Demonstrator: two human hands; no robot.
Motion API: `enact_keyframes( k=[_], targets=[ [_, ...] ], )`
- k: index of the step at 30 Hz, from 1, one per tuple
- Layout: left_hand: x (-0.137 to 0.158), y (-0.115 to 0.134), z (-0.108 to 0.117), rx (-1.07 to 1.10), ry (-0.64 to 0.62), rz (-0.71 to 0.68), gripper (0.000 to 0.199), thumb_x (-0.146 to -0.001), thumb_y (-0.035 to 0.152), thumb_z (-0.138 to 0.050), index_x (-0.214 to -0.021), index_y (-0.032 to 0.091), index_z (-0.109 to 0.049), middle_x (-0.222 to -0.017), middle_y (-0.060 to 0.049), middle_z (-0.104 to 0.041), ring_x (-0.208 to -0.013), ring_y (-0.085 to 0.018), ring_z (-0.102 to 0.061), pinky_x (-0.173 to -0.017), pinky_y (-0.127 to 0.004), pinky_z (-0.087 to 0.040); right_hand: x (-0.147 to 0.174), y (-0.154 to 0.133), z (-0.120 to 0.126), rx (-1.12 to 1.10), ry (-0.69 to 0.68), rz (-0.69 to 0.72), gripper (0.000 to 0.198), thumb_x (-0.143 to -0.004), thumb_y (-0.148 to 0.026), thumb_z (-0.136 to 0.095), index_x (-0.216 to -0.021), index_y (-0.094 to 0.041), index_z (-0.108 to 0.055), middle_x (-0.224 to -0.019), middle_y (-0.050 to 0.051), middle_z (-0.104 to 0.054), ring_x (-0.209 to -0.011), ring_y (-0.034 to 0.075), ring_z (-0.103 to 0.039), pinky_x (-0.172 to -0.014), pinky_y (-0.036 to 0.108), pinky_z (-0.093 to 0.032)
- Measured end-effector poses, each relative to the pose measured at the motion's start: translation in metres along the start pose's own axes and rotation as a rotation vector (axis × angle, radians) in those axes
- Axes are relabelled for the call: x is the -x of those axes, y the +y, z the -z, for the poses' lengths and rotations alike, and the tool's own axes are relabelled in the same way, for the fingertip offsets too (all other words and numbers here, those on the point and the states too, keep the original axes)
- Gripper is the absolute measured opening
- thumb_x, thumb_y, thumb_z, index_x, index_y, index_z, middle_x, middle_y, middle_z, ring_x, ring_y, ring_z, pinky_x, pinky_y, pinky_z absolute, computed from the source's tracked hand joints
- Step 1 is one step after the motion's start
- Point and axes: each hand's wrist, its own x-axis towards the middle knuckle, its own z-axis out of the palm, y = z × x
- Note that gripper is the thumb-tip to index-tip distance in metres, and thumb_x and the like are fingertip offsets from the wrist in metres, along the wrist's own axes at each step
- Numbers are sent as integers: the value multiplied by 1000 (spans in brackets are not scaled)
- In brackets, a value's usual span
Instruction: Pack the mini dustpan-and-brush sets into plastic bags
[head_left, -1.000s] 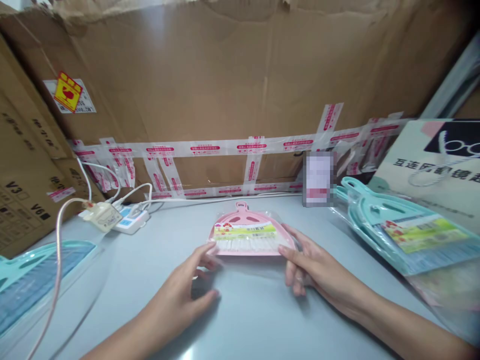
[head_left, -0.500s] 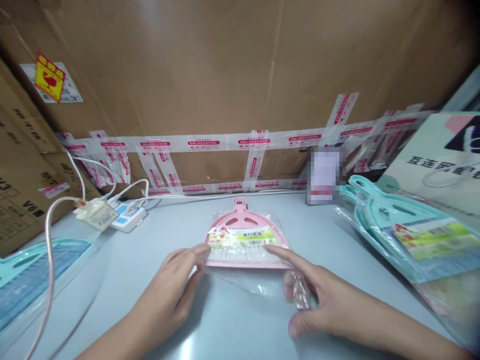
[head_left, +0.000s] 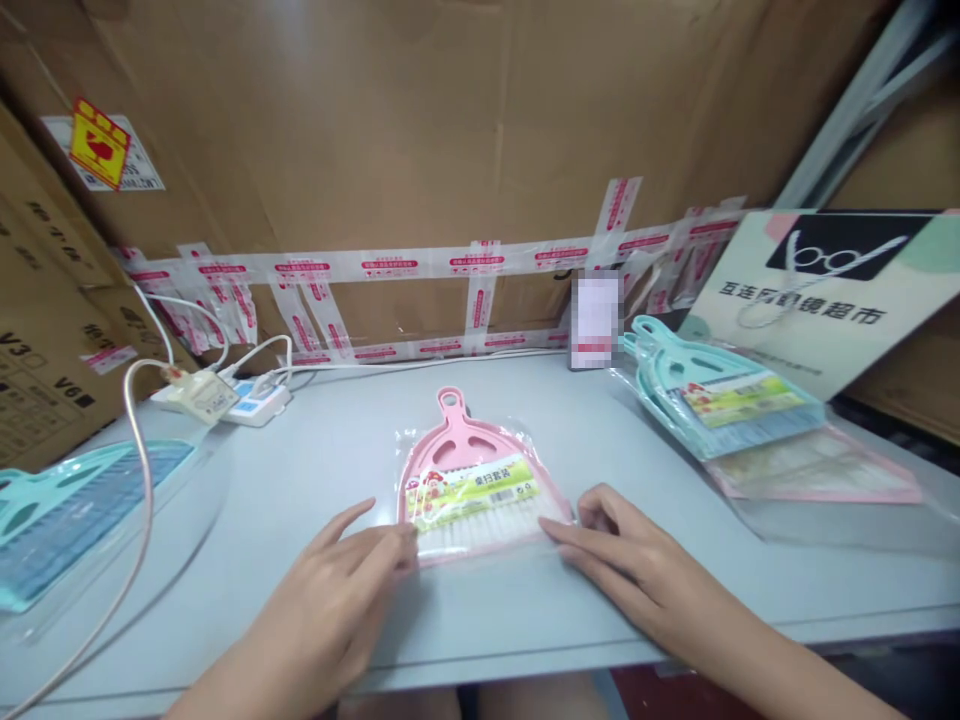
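Head view: one pink dustpan set (head_left: pixel 480 490) in clear film, lying flat on the grey table (head_left: pixel 322 450) near its front edge, handle loop pointing to the back, with a yellow-green printed label (head_left: pixel 454 490) and white bristles (head_left: pixel 480 535) below it. One left hand (head_left: pixel 337 580), at the set's near left corner: one finger raised apart, the others bent together and touching the corner; whether they clamp it, cannot tell, the thumb being hidden. One right hand (head_left: pixel 637 560), at the near right corner: fingertips close together on the film, another finger curled above; a clamped hold cannot be confirmed. To the right, turquoise dustpan sets (head_left: pixel 720 390), wrapped and stacked, partly over a second pink set (head_left: pixel 855 475); behind these, one printed paper bag (head_left: pixel 825 300), leaning. At the back, one large cardboard box (head_left: pixel 375 130) with red-and-white tape (head_left: pixel 397 262); before it, one small upright object (head_left: pixel 596 320), pixelated. To the left, one power strip (head_left: pixel 259 402) with one cream charger (head_left: pixel 206 397), one pale cable (head_left: pixel 144 490), and one wrapped turquoise set (head_left: pixel 82 500) behind the cable
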Motion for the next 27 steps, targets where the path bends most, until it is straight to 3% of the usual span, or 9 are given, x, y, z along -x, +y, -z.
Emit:
enact_keyframes(
  k=[5,9,18,27],
  targets=[
    [21,13,-15,94,111,131,16,-83,12,-43,-95,23,-42,-91,1,-64,-94,-13,-60,-104,-39,-30,10,-11,2,-197,-3,-95,25,-87,-31,-43,-85,-24,-67,-90,5,-49,-85,16,-53,-76,29,-45],
    [21,17,-26,119,235,224,12,-83,14,-44,-91,23,-43,-83,2,-61,-82,-13,-61,-105,-45,-27,5,-16,-1,-251,38,-217,29,-88,-34,-40,-68,-20,-56,-85,4,-49,-82,15,-52,-76,29,-43],
    [14,21,-38,64,363,309,4,-83,20,-44,-80,21,-42,-65,7,-49,-58,-8,-52,-104,-48,-28,-1,-23,-5,-187,64,-301,32,-88,-35,-39,-61,-19,-42,-69,0,-49,-70,15,-51,-67,29,-40],
    [16,26,-34,138,381,331,4,-84,18,-38,-84,23,-38,-62,7,-44,-55,-9,-51,-94,-49,-38,0,-31,-14,-77,132,-331,38,-84,-37,-45,-53,-20,-31,-56,-2,-46,-57,14,-45,-60,28,-35]
  ],
)
